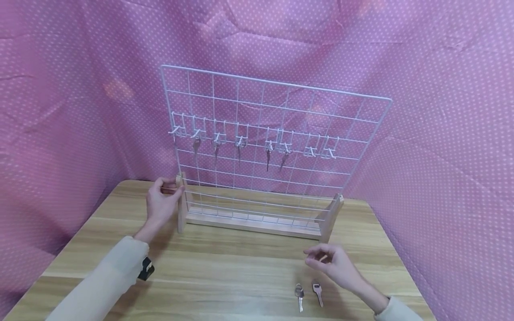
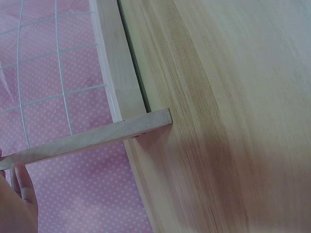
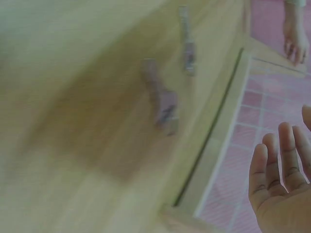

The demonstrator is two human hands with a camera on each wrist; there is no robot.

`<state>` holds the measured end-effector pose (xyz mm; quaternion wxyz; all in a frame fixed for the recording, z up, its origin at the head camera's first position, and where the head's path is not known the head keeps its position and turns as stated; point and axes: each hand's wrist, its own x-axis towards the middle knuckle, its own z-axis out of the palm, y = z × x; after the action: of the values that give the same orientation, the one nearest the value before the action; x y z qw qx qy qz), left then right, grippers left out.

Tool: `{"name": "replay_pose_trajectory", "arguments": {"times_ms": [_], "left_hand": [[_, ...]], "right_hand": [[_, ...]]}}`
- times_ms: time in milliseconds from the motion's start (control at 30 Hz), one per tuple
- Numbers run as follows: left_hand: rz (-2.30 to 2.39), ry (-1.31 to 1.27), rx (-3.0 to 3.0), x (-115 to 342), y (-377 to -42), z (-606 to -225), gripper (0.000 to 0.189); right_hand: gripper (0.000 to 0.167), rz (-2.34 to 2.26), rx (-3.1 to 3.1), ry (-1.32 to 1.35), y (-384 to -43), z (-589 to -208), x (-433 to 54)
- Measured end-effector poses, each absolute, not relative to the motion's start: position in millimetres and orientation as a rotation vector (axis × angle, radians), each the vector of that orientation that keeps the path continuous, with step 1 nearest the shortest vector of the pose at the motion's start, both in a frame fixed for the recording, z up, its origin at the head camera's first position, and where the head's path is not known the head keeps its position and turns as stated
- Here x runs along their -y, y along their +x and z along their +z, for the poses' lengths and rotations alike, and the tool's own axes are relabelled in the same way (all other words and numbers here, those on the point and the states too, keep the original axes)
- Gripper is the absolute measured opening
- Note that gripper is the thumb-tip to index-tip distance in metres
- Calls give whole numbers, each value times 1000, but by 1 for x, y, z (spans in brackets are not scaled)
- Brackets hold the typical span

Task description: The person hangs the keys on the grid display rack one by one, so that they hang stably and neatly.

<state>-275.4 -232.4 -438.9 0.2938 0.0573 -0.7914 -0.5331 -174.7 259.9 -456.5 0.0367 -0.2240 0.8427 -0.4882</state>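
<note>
My left hand [image 1: 160, 203] pinches the left wooden side post [image 1: 181, 209] of a stand between thumb and fingers; the left wrist view shows those fingers [image 2: 25, 187] against the post. The stand holds up a white wire grid [image 1: 257, 176] with a row of hooks. Several keys hang there, among them a key [image 1: 268, 159] near the middle. Two loose keys lie on the table: a left one [image 1: 300, 298] and a right one [image 1: 317, 293]. Just above them hovers my right hand [image 1: 337, 267], fingers loosely bent and holding nothing.
The two rightmost hooks [image 1: 321, 152] carry no key. A wooden table [image 1: 225, 276] bears the stand, whose right side post [image 1: 332, 216] rises beyond my right hand. Pink dotted cloth [image 1: 449, 147] surrounds the table at the back and sides.
</note>
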Motion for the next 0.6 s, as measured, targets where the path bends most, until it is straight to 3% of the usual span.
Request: {"name": "replay_pose_trajectory", "arguments": {"times_ms": [600], "left_hand": [[-1437, 180, 2110, 231, -275, -438, 31]], "right_hand": [[23, -1262, -2627, -456, -162, -505, -301]]}}
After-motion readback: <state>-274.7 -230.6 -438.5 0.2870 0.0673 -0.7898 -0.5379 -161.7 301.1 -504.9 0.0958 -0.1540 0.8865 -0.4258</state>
